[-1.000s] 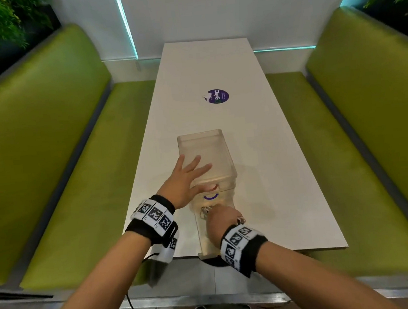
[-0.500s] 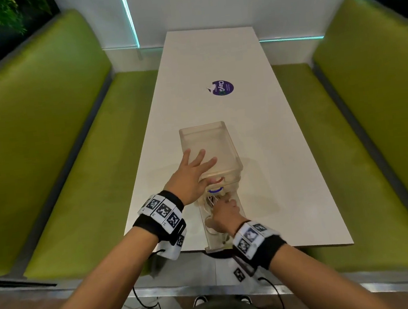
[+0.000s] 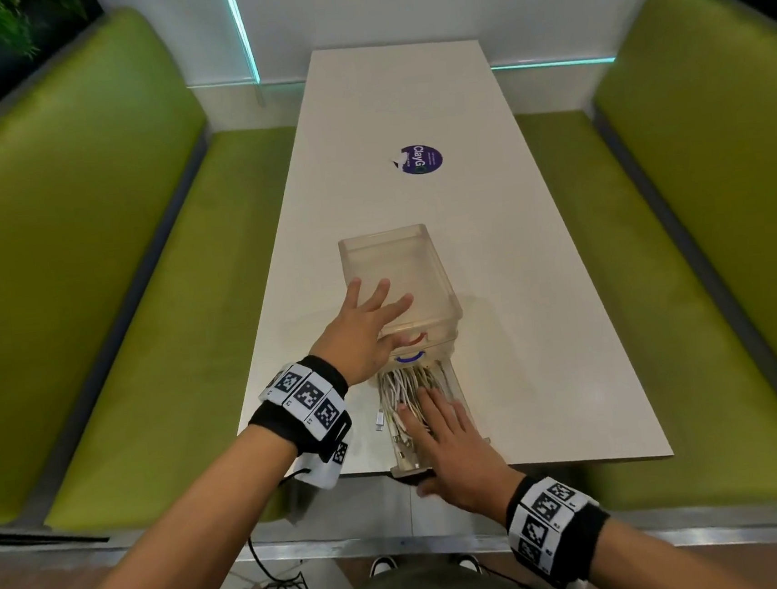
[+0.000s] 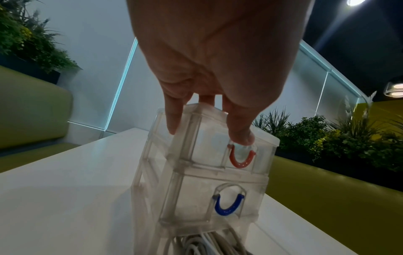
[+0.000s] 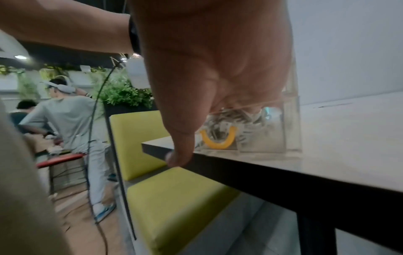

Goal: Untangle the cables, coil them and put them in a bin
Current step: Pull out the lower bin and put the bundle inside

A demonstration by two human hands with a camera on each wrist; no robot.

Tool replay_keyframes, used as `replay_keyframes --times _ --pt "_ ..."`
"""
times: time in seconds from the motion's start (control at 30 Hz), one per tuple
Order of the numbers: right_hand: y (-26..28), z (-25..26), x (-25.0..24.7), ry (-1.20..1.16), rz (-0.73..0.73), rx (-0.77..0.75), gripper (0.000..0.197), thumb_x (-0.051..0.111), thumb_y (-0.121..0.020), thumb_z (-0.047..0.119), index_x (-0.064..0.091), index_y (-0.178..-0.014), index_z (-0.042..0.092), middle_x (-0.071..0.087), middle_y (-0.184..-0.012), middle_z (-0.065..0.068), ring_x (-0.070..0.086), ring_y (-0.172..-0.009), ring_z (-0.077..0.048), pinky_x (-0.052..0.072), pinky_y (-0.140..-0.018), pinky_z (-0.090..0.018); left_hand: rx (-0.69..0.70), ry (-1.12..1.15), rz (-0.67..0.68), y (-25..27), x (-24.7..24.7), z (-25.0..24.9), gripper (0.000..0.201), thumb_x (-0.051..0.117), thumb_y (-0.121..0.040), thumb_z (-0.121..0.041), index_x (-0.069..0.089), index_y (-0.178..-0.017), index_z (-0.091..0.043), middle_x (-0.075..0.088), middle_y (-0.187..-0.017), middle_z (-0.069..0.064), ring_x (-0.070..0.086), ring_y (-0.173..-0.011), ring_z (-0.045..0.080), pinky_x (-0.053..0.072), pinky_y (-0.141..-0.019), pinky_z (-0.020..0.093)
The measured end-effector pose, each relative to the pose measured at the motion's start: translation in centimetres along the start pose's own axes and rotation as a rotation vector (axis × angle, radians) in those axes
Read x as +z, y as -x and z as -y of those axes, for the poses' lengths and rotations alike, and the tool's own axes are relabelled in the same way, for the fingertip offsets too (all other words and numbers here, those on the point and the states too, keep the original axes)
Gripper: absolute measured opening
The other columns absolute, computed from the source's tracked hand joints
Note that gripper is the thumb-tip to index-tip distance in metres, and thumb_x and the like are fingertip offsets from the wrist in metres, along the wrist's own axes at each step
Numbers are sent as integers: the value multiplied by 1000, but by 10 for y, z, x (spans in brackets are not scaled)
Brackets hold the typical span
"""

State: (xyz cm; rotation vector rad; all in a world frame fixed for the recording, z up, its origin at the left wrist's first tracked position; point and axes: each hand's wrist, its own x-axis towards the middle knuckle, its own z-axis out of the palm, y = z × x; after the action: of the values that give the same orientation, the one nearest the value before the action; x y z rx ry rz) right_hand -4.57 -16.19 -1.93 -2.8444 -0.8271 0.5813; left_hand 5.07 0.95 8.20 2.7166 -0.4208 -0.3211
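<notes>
At the near edge of the white worktop [image 3: 546, 326], the bottom drawer [image 3: 465, 410] of a clear drawer unit [image 3: 398, 269] stands pulled out, and the tangled white cables [image 3: 403, 390] lie in it, one plug spilling over its left side. The right hand [image 3: 449, 450] rests flat on the pile with fingers straight and slightly spread, probably to gather the cables. Beyond it, the left hand [image 3: 366, 325] lies open on the unit's top, fingers splayed and gripping nothing, apparently steadying the unit.
</notes>
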Motion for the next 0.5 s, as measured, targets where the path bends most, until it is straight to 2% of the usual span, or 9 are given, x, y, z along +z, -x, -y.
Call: replay_keyframes --times 0.07,0.17,0.23,0.33,0.4,0.47,0.5 --pt "-1 -5 -6 -50 -17 -16 102 66 -84 39 -9 -151 20 -13 -159 -15 -14 -146 -32 -2 -120 -47 -6 -12 19 0 -3 -2 57 43 -97 -43 22 -149 -34 10 -161 0 -10 -147 31 14 -118 44" --pt "-3 -7 -8 -98 -10 -36 102 69 -82 32 -5 -151 21 -8 -160 -14 -10 -147 -30 1 -120 -41 -8 -14 39 0 -6 -3 57 43 -97 -42 21 -149 -34 9 -161 0 -9 -147 32 12 -118 44" --pt "-6 -15 -11 -142 26 -44 103 73 -79 28 -1 -152 22 -5 -160 -12 -5 -148 -28 8 -119 -37 -6 -22 45 0 -7 -2 57 43 -97 -42 21 -149 -34 10 -161 1 -9 -147 33 12 -118 44" --pt "-11 -34 -23 -144 52 -75 104 76 -75 20 7 -152 27 -1 -161 -7 5 -148 -25 28 -115 -38 4 -58 59 1 -8 -2 57 42 -98 -41 20 -150 -34 10 -161 1 -8 -147 35 10 -117 43" --pt "-16 -39 -29 -129 9 -49 103 79 -71 19 15 -151 30 6 -160 -5 14 -146 -25 40 -105 -39 4 -81 59 -1 -7 -5 56 41 -98 -41 19 -150 -34 10 -161 1 -8 -147 35 13 -117 44" --pt "-21 -30 -28 -139 -43 -11 102 81 -68 23 20 -150 27 14 -158 -9 22 -142 -29 43 -100 -40 -6 -102 52 -2 -8 -8 56 40 -99 -40 18 -150 -34 9 -161 1 -7 -147 35 20 -117 47" --pt "-24 -23 -26 -135 -62 -3 102 81 -69 25 20 -150 24 15 -157 -11 23 -142 -31 41 -102 -41 -10 -106 48 -3 -8 -8 56 40 -99 -40 18 -150 -34 9 -161 1 -6 -147 34 22 -116 48"
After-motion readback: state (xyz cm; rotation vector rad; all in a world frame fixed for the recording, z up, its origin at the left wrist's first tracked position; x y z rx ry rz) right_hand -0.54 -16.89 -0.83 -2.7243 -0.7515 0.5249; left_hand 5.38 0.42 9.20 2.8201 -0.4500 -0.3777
